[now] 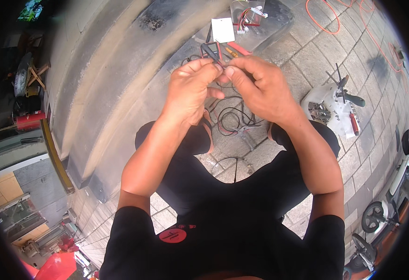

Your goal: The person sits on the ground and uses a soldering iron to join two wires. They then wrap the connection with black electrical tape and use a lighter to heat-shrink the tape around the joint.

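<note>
Both hands, left hand and right hand, pinched a thin black wire above the pliers, work seemingly unfinished.

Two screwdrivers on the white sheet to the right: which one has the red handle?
The red-handled screwdriver is the one lying nearer the person, at the lower right edge of the white sheet. The other screwdriver, farther up, has a dark green handle.

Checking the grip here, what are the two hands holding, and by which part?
Both the left hand and the right hand pinch a thin black wire between fingertips, where they meet. Which part of the wire that is cannot be told.
</note>
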A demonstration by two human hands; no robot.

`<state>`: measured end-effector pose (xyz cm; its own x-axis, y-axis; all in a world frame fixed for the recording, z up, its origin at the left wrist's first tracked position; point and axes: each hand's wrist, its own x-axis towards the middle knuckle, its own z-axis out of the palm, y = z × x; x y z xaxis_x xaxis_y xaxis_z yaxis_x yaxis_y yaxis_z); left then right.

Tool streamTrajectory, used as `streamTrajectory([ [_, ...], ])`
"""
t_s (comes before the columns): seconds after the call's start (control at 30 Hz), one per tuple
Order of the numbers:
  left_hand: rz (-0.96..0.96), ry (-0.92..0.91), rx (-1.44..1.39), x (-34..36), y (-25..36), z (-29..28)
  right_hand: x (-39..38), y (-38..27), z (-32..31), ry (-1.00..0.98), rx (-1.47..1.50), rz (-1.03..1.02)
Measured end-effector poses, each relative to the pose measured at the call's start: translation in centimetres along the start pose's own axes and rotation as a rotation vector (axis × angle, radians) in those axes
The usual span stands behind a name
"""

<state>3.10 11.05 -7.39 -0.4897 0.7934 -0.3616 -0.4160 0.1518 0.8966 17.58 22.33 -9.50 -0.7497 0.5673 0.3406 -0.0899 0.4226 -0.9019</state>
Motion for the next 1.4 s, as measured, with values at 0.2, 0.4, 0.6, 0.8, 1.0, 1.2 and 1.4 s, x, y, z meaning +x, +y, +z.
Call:
streamTrajectory([
  [0.2,-0.082,-0.048,-0.083,3.7,-1.4,0.0,1.2,0.8,-0.4,-0.028,0.278,0.495],
  [0.4,-0.125,-0.046,-0.141,5.2,-2.4,-0.9,2.2,2.7,-0.1,0.006,0.652,0.804],
  [0.6,-0.120,-0.024,-0.129,6.4,-2.1,-1.8,3.8,2.9,0.6,0.051,0.650,0.860],
  [0.8,-0.103,-0.043,-0.167,6.9,-1.9,-2.5,4.4,3.2,1.2,0.034,0.603,0.810],
  [1.0,-0.117,-0.040,-0.180,6.8,-1.9,-3.0,4.4,3.4,1.7,0.032,0.641,0.800],
  [1.2,-0.120,-0.032,-0.204,6.8,-2.5,-3.3,4.2,3.6,2.0,0.026,0.659,0.813],
  [1.4,-0.130,0.009,-0.161,7.1,-2.7,-2.9,4.5,3.3,2.1,0.035,0.577,0.765],
])
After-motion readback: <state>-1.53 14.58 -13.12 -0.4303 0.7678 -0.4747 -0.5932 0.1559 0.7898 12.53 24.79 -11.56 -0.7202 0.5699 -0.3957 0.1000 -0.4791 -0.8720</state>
